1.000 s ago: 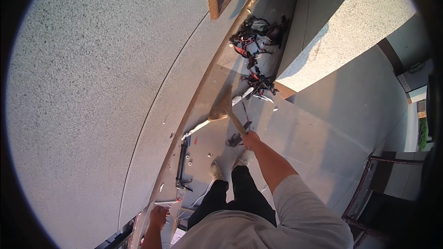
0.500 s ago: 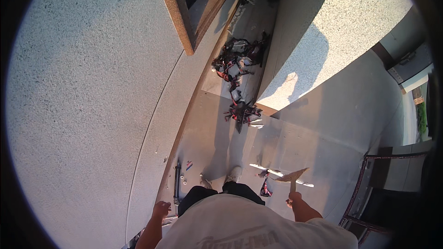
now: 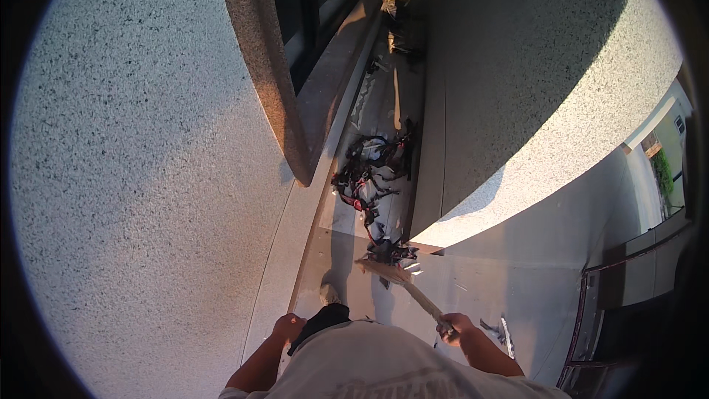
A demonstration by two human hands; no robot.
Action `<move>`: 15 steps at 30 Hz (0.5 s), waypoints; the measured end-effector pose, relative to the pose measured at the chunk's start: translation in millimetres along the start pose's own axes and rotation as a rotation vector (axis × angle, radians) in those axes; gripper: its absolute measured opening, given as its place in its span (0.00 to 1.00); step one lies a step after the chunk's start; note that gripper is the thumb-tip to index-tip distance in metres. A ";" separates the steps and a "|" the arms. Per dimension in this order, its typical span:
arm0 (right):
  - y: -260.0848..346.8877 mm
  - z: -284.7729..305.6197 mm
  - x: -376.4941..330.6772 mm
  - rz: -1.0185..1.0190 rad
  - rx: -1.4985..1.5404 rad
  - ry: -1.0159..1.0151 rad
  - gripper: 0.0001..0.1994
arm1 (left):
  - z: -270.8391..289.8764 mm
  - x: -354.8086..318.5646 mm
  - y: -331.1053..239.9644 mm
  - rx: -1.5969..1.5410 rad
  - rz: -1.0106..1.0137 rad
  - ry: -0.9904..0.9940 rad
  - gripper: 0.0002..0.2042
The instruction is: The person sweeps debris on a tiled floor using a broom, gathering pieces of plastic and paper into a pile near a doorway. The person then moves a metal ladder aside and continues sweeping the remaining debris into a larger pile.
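1. Right hand (image 3: pixel 456 327) clamped round the broom (image 3: pixel 425 301)'s handle, its head down on the floor (image 3: pixel 502 281) at the near end of a tangled dark heap (image 3: pixel 369 185); touching or just short, I can't tell.
2. Left hand (image 3: pixel 288 327) well apart, fingers loosely curled; whether it grips anything, I can't tell.
3. Tight going here: the heap lies between a speckled wall (image 3: pixel 148 177) on the left and another wall (image 3: pixel 509 140), whose corner crowds the heap's near end.
4. Up left, a brown window surround (image 3: pixel 262 66) juts out.
5. White scrap (image 3: pixel 507 332) beside the right forearm; dark-red frame (image 3: pixel 578 303) farther right.
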State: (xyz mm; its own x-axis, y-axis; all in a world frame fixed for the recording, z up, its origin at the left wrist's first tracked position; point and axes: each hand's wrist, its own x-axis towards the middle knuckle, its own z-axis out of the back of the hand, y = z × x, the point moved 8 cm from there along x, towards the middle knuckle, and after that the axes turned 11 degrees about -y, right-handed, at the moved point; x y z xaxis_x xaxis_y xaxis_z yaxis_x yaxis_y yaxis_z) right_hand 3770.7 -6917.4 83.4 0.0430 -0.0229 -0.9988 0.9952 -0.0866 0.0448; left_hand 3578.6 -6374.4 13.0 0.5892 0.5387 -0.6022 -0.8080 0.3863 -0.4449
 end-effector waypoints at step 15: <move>351.1 -400.8 -104.6 0.494 0.182 0.246 0.05 | 76.0 245.7 -588.1 0.231 -0.824 0.300 0.22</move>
State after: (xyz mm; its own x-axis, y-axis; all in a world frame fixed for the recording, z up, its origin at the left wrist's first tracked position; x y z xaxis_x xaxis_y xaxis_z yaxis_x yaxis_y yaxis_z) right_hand 4150.8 -6546.3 195.9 0.5394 0.1257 -0.8326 0.8217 -0.2949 0.4877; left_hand 4198.0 -6412.3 177.0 0.9324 -0.1798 -0.3135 -0.0918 0.7210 -0.6868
